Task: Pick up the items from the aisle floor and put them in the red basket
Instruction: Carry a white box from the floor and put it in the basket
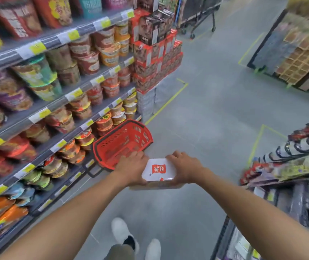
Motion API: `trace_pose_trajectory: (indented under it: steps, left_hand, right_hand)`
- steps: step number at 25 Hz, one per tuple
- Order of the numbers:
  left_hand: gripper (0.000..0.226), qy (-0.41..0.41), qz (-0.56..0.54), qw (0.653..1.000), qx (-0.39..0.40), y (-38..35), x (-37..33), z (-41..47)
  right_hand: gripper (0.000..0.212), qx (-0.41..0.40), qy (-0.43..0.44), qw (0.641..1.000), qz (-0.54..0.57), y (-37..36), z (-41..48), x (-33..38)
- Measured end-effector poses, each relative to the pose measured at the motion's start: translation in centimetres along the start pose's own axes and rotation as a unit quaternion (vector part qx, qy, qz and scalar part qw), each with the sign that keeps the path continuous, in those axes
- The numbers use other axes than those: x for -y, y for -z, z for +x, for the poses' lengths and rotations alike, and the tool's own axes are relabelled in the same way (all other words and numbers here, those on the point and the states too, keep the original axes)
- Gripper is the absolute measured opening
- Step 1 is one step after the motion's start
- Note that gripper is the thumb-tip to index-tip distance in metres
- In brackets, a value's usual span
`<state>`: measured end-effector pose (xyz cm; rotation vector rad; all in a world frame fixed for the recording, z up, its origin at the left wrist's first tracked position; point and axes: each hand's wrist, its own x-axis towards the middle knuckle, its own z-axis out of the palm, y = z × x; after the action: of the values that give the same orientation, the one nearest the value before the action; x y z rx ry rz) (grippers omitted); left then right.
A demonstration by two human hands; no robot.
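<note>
Grip: L hand (131,167), R hand (185,168) fingers clasp white pack (159,170) ends; hold level, set inside red basket (141,136), then release.

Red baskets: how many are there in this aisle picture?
1. The red basket sits low beside the shelving on the left, just beyond the left hand, which with the right hand holds a white package. None shows elsewhere, though the shelving could hide more.

Red slotted basket (123,141) with black rim, white packet (159,170) bearing red logo, grey floor (215,117) with yellow lines, white shoes (120,232)
</note>
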<state>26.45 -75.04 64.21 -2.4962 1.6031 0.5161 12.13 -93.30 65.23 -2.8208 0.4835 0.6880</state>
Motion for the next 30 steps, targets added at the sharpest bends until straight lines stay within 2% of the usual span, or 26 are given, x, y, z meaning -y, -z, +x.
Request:
trace_pose_trajectory:
  steps: [7, 12, 17, 25, 30]
  left_hand:
    - [0.084, 0.012, -0.021, 1.000, -0.015, 1.1, 6.2, 5.7]
    - [0.086, 0.074, -0.040, 0.996, -0.032, 2.7, 13.7, 9.0]
    - [0.089, 0.149, -0.045, 0.987, -0.041, 2.9, 20.3, 10.8]
    - [0.088, 0.277, -0.077, 0.958, -0.021, 1.5, 23.9, 14.9]
    - [0.093, 0.336, -0.105, 0.936, -0.008, -1.3, 24.7, 18.0]
  right_hand:
    - [0.090, 0.009, 0.011, 0.999, -0.043, 3.4, 9.4, 0.4]
    - [0.089, 0.008, 0.044, 0.995, -0.085, 8.1, 18.6, 3.1]
    - [0.094, 0.011, 0.111, 0.984, -0.135, 11.4, 27.2, 6.3]
    - [0.097, 0.027, 0.228, 0.951, -0.209, 13.8, 38.4, 7.7]
    - [0.106, 0.041, 0.253, 0.944, -0.207, 12.1, 43.3, 7.8]
